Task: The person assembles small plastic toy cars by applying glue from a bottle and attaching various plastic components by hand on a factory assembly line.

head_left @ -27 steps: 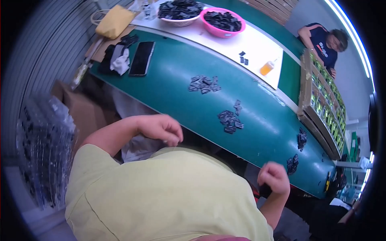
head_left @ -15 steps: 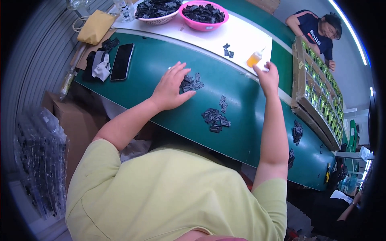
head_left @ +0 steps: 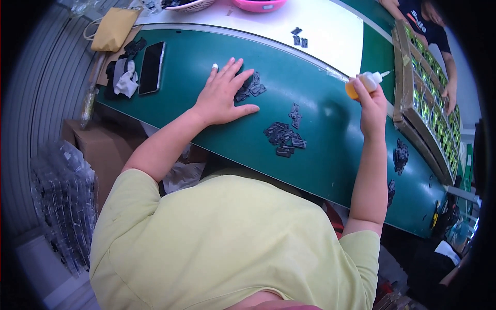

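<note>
My right hand point(head_left: 373, 108) grips a small squeeze bottle point(head_left: 363, 85) with amber liquid and a thin needle tip, held tilted above the right part of the green table. My left hand point(head_left: 223, 95) is spread over the table with fingers apart, partly covering a small pile of black plastic pieces point(head_left: 255, 85); one of its fingers has a white wrap. Between my hands, closer to me, lies a larger heap of black pieces point(head_left: 281, 135), with a few more pieces point(head_left: 295, 115) just beyond it.
A white board point(head_left: 330, 36) with three black pieces point(head_left: 299, 41) lies at the back, under a pink bowl point(head_left: 261, 5). A phone point(head_left: 151, 68) and cloths point(head_left: 124, 80) are at left. Along the right stands a cardboard tray of green items point(head_left: 421, 82), with a co-worker's arm point(head_left: 449, 77) behind it.
My right hand has taken hold of the squeeze bottle and lifted it off the white board, tilting it. My left hand has spread flatter beside the small pile. The view has shifted slightly.
</note>
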`<state>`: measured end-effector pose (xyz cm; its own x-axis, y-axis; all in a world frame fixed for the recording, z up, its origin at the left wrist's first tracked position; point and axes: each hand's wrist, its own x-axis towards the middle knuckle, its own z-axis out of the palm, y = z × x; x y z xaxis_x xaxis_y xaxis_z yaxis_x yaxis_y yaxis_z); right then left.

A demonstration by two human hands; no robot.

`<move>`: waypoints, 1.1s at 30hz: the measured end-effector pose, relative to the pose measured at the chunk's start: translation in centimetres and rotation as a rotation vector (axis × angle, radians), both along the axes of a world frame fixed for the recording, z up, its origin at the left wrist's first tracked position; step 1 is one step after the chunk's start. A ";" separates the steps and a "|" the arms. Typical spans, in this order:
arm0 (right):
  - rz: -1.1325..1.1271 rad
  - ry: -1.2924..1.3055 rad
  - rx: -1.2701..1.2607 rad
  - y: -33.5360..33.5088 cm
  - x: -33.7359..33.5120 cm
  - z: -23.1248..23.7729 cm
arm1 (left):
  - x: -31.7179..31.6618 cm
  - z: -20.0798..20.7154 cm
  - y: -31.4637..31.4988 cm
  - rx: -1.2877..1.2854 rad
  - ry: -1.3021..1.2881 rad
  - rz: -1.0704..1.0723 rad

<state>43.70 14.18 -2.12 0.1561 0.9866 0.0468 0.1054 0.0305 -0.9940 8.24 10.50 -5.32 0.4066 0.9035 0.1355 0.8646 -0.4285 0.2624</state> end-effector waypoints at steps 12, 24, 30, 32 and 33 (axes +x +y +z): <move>-0.043 0.067 -0.038 -7.4 0.9 -2.3 | 6.0 3.0 -1.9 0.092 -0.127 -0.391; 0.010 0.124 -0.029 -7.6 0.8 -2.4 | 11.5 1.5 -0.6 -0.007 -0.242 -0.436; -0.016 0.064 -0.013 -7.0 1.0 -2.5 | 10.4 0.8 10.7 0.350 -0.422 -0.104; -0.026 0.045 -0.022 -7.2 0.9 -2.6 | 10.4 0.5 13.1 0.353 -0.401 -0.071; -0.019 0.042 -0.018 -7.1 0.9 -2.7 | 10.6 0.3 14.2 0.359 -0.379 -0.040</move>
<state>44.57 7.03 -4.82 0.1765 0.9841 0.0216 0.0640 0.0105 -0.9979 18.87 24.73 -4.98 0.3023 0.7581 0.5778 0.7188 -0.5794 0.3841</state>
